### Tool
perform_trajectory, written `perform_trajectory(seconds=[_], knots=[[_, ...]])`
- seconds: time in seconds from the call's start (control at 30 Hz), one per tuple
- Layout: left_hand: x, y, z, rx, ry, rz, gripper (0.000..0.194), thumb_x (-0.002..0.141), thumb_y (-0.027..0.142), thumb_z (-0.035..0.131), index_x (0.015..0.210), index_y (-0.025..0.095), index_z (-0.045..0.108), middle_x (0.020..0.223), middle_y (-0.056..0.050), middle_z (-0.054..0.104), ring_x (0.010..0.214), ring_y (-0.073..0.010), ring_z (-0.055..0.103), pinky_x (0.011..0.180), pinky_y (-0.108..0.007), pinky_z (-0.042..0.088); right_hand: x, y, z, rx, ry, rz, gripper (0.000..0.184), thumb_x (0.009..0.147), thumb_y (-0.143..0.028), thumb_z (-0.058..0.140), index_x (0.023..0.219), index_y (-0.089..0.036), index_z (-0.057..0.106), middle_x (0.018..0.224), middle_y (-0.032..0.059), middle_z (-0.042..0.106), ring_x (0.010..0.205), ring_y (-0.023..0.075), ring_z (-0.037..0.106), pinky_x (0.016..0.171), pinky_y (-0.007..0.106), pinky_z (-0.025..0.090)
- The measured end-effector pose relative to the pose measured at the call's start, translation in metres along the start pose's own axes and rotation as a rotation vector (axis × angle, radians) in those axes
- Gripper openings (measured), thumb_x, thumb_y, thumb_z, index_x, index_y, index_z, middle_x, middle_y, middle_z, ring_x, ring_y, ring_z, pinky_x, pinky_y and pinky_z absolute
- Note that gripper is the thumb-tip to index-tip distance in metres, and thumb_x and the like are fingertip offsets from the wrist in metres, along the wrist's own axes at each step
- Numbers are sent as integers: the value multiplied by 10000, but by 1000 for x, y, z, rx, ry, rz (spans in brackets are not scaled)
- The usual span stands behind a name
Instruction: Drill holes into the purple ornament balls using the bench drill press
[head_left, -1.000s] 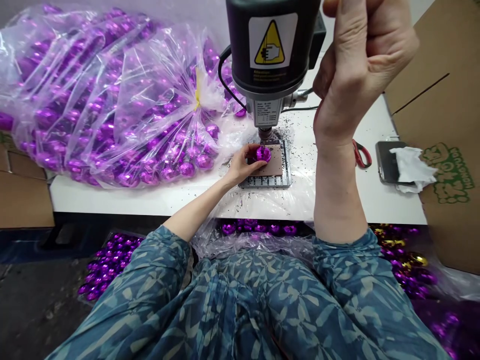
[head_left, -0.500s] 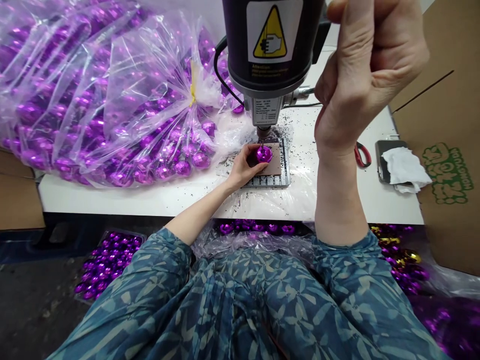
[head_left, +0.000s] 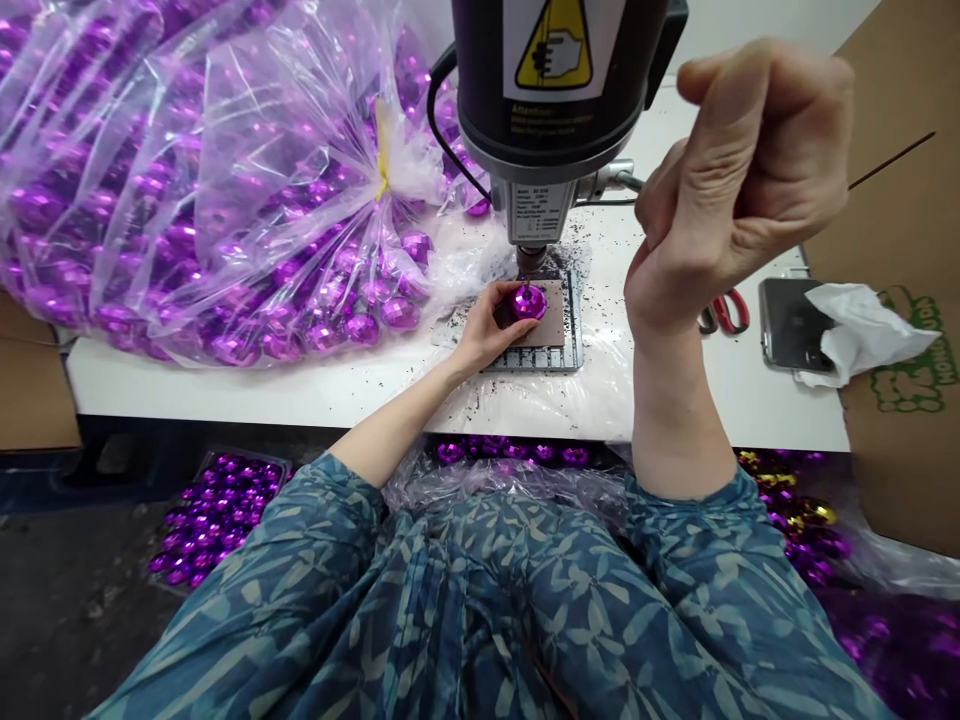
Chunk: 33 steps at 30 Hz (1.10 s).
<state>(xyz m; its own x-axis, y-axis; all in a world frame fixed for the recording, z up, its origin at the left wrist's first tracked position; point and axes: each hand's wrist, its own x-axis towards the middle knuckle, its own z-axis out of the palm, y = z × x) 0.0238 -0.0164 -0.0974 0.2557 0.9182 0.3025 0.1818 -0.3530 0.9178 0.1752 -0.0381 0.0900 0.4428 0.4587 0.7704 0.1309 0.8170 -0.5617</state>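
Observation:
My left hand pinches a shiny purple faceted ball between thumb and fingers, steadying it on a brown board. Beneath that board lies a slotted metal base plate. The drill press stands over them, its chuck directly above the ball and the thin bit down at the ball's top. Raised at the right, my right hand is closed around the feed lever of the drill press; its fingers hide most of the lever.
A big clear bag of purple balls fills the table's left side. Red-handled scissors, a phone and white tissue lie right, beside a cardboard box. Dark shavings dot the white table. A tray of balls sits below.
My right hand has come slightly lower on the lever, its fist turning. The left hand still holds the ball in place under the drill. My view has shifted a little.

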Motion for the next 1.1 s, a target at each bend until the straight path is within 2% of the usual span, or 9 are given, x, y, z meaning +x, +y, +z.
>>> perform_trajectory(seconds=[0.1,0.2,0.3,0.4,0.53,0.73,0.83,0.97,1.1], knots=[[0,2,-1,0,-4,0,657,801,660,823,1237,233,578,1267,-115,716,1195,-294,689,1082,-502,536,-4,7,1,66,27,-60,279,927,-468,613,908,-204,704,841,-41,673,704,-10,645,738,175,552],[0,3,-2,-11,-9,-2,646,805,647,826,1237,233,581,1265,-116,718,1187,-294,691,1077,-505,538,-9,15,1,99,60,-113,284,937,-466,617,898,-194,693,780,-50,637,475,-59,409,596,183,437],[0,3,-1,-20,-1,-11,645,799,639,835,1236,235,584,1264,-110,719,1184,-289,692,1074,-499,540,-15,22,-3,61,55,-109,305,954,-492,586,910,-204,678,717,-59,602,426,-54,329,514,192,318],[0,1,0,-34,8,-11,650,787,636,846,1227,234,587,1252,-107,723,1174,-282,695,1074,-493,543,-20,28,-8,16,40,-121,337,975,-530,526,914,-226,659,544,-76,417,397,-33,287,482,191,247],[0,-1,1,-36,8,-1,652,790,636,844,1232,230,587,1265,-111,719,1196,-284,688,1089,-500,535,-25,40,-13,21,49,-125,346,969,-556,518,925,-237,643,526,-75,340,410,-25,274,498,190,234],[-1,-2,0,-19,13,-4,682,787,649,843,1255,224,588,1265,-121,716,1182,-286,688,1070,-479,537,-35,64,-25,-38,43,-87,460,949,-671,469,953,-237,622,570,-68,438,436,-7,274,531,228,318],[-1,-3,1,-17,15,3,690,783,655,843,1256,221,588,1266,-122,713,1189,-285,686,1075,-477,534,-38,61,-26,-75,46,-108,468,934,-683,491,888,-231,605,523,-74,390,405,-4,235,494,236,279],[1,-6,2,-35,24,-13,662,777,609,869,1241,225,593,1257,-119,716,1191,-285,689,1082,-493,540,-18,37,-8,-94,34,-81,470,944,-674,488,879,-216,574,523,-82,389,396,-3,242,458,237,216],[-1,-2,2,-20,70,-17,649,761,576,894,1220,231,594,1250,-111,715,1189,-283,691,1084,-496,551,31,17,22,-99,32,21,224,1016,-302,467,829,-183,502,680,-66,507,434,-39,253,462,244,189]])
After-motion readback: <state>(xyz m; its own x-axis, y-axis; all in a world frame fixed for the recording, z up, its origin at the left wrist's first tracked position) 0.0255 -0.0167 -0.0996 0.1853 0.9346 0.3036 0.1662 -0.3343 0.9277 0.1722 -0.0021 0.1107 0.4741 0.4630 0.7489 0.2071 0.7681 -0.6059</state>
